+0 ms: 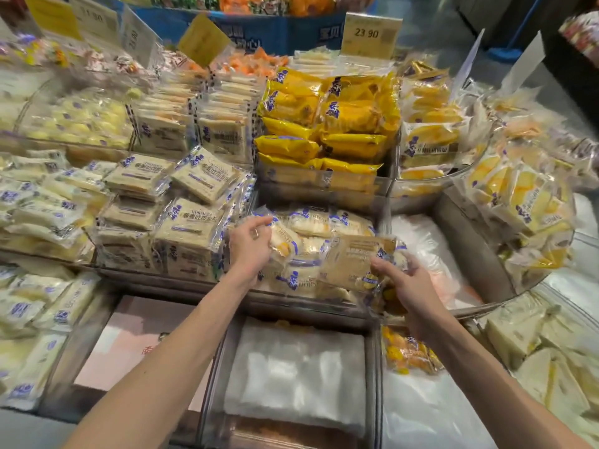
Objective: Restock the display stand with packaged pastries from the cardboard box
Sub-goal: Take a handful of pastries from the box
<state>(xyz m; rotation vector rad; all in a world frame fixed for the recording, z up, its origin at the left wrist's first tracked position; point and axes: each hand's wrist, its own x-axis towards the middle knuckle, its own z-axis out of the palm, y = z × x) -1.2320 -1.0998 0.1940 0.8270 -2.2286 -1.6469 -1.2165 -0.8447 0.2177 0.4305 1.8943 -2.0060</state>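
Our left hand (251, 244) curled round a pastry pack (282, 244) at the left end of the middle bin (308, 305), our right hand (410, 286) pinching a flat tan pack (351, 262) by its edge — thumb on top — over the packs lying there, yellow packs (327, 124) stacked behind.

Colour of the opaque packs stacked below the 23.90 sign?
The packs are bright yellow with blue-purple print; head view.
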